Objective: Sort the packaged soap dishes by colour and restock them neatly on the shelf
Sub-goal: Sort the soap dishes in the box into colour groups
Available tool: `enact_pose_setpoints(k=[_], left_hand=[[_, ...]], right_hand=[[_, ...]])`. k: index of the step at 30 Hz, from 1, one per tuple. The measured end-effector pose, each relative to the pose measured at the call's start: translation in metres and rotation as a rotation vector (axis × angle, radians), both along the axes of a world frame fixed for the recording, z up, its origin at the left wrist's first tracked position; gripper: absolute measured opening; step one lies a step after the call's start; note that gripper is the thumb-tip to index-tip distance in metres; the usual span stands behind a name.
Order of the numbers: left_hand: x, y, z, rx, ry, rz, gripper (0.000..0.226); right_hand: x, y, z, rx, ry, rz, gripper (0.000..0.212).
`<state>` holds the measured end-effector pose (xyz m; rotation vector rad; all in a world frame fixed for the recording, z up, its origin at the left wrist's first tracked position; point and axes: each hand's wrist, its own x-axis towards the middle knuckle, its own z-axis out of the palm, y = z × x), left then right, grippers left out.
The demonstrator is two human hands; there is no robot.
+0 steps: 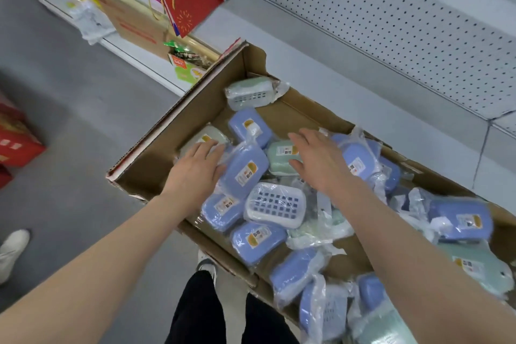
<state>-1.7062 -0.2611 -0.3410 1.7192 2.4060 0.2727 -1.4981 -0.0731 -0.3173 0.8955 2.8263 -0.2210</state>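
Dishes (pixel 244 172) lie jumbled in the box (pixel 156 167). Left hand (pixel 195 173) rests flat on one, right hand (pixel 318 162) hovers spread, both holding nothing. Light, stiff, slick-wrapped: probably best gripped across the shell.

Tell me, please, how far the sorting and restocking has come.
Done: nothing yet that shows; no soap dishes show on the white shelf. In hand: both hands are open over the cardboard box, the left hand touching a blue soap dish, the right hand above a green soap dish. Remaining: blue and green packs lie mixed in the box, so all sorting and shelving.
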Motion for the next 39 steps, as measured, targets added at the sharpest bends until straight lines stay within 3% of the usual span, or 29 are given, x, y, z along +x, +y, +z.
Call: enact_pose_setpoints(k=[6,11,16,22,27,34,39], left_hand=[[-0.058,0.021,-0.045,-0.307,-0.066,0.020,0.064],[-0.071,0.050,-0.067,-0.483,-0.059,-0.031,0.079],[-0.071,0.066,-0.056,-0.431,-0.015,-0.112,0.096],[-0.065,0.101,-0.008,-0.127,0.082,-0.239,0.090],[-0.042,0.133,0.037,0.003,0.075,-0.316,0.081],[0.012,0.116,0.024,-0.130,0.107,-0.556,0.076],[0.008,0.108,0.004,-0.241,0.206,-0.571,0.074]], right_hand=[[-0.019,0.015,-0.028,-0.056,-0.350,-0.201,0.081],[-0.006,0.008,-0.027,0.001,-0.430,-0.198,0.095],[0.011,-0.008,-0.007,0.057,-0.491,-0.303,0.094],[0.042,-0.032,0.015,0.047,-0.529,-0.525,0.085],[0.064,-0.047,0.024,0.014,-0.496,-0.687,0.086],[0.075,-0.052,0.021,0.003,-0.533,-0.662,0.090],[0.073,-0.043,0.011,0.053,-0.352,-0.731,0.085]])
